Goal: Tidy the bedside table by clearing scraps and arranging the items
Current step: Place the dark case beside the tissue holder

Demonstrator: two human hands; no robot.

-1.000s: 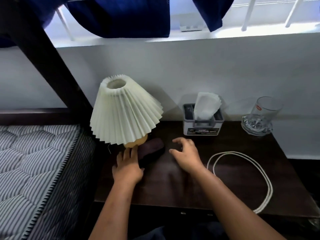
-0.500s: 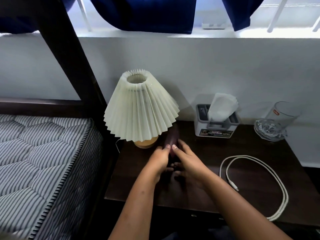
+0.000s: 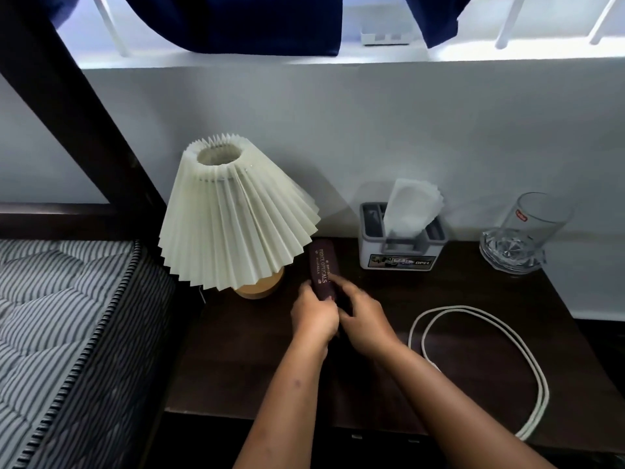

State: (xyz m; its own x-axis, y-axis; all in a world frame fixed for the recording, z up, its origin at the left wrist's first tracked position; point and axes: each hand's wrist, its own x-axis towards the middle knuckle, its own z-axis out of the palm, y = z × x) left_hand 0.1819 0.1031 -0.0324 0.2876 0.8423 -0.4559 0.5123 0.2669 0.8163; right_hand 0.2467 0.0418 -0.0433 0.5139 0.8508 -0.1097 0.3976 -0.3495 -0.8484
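Observation:
A dark maroon glasses case [image 3: 323,267] with gold lettering lies lengthwise on the dark wooden bedside table [image 3: 257,360], just right of the lamp. My left hand [image 3: 314,314] grips its near end from the left. On the case's right side my right hand [image 3: 363,316] closes on it, fingers reaching along the top. A lamp with a pleated cream shade [image 3: 233,221] stands at the table's back left. A grey tissue box [image 3: 400,243] sits at the back middle and a glass mug [image 3: 527,231] at the back right. A looped white cable [image 3: 480,363] lies at the right.
A striped mattress [image 3: 64,333] adjoins the table on the left, with a dark bed post [image 3: 77,106] rising behind it. The white wall runs right behind the table. Dark blue curtains hang over the window ledge above.
Both hands came together on the glasses case, which has been turned from lying crosswise by the lamp base to pointing toward the wall. The view shifted left.

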